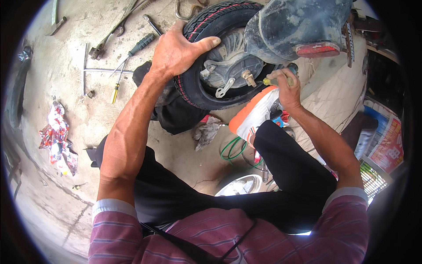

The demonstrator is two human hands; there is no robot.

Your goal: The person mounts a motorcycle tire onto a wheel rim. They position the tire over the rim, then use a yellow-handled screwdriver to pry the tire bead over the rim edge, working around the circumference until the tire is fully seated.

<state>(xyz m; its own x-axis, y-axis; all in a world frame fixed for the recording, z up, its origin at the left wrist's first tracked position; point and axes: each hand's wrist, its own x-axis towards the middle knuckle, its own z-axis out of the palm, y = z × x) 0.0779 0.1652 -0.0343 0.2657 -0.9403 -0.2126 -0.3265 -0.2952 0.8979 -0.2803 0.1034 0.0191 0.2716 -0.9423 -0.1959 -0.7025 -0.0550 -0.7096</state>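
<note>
A black tyre (192,90) with red lines round its tread stands on the floor at the upper middle, fitted on a wheel with a dusty metal brake hub (228,66). My left hand (178,50) grips its left side, thumb on the sidewall and fingers round the tread, their tips hidden. My right hand (289,90) is closed round a yellow-handled tool (269,82) just right of the axle nut (249,78); I cannot make out its kind. A dirty dark mudguard (281,31) with a red reflector (317,49) hangs over the wheel's upper right.
Screwdrivers (141,45) and long-handled wrenches (105,42) lie on the floor at the left. Black cloth (178,114) is bunched under the tyre. My orange-and-white shoe (255,112) is beside the wheel. A green cord (233,149) and a metal bowl (239,185) lie between my legs.
</note>
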